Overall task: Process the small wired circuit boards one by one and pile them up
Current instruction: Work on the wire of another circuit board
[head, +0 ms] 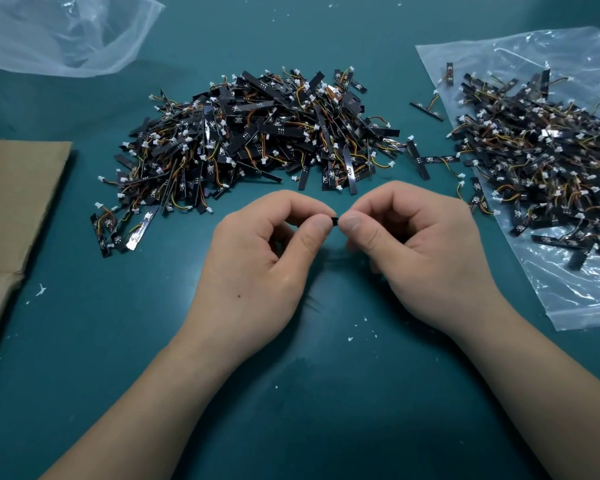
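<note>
My left hand (267,251) and my right hand (413,247) meet at the table's middle, thumbs and forefingers pinching one small black circuit board (335,220). Only a dark sliver of it shows between the fingertips; its wires are hidden. Beyond the hands lies a large heap of black strip boards (257,133) with orange and yellow wires and white connectors. A second heap of the same boards (541,154) rests on a clear plastic bag (586,289) at the right.
A crumpled clear bag (63,32) lies at the far left. A brown cardboard sheet (11,202) covers the left edge of the teal table (291,393). A few stray boards (426,109) lie between the two heaps. White crumbs dot the table.
</note>
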A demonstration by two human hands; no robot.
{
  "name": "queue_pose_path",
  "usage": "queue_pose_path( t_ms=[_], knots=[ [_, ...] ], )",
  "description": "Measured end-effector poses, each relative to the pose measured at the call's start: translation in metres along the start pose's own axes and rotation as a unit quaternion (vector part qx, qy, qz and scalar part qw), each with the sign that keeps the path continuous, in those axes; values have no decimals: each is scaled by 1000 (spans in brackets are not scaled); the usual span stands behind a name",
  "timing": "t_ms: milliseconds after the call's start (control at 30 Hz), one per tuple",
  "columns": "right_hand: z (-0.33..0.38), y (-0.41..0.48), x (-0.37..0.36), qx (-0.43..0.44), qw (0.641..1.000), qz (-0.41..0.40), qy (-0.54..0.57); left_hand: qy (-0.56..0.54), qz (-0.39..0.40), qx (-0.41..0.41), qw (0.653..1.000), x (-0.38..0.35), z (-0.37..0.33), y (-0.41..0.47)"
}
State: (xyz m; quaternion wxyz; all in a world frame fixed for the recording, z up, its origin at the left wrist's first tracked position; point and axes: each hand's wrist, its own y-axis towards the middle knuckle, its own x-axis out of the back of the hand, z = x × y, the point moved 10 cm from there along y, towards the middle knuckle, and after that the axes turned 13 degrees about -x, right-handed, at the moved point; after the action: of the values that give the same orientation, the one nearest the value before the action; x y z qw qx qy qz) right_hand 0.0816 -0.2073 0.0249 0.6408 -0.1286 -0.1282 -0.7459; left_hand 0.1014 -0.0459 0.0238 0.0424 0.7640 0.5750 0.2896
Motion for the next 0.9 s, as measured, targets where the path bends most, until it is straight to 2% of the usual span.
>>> queue_pose_path(
  t_ms=[300, 667, 900],
  knots=[
    [2, -2, 1, 19, 1000, 5, 0, 38, 25, -8, 999, -3, 2, 1],
    [1, -3, -4, -6, 999, 44, 1, -85, 105, 34, 990, -18, 4, -2],
    [-1, -2, -3, -4, 999, 33, -16, -102, 69, 17, 992, -11, 0, -2]
  ],
)
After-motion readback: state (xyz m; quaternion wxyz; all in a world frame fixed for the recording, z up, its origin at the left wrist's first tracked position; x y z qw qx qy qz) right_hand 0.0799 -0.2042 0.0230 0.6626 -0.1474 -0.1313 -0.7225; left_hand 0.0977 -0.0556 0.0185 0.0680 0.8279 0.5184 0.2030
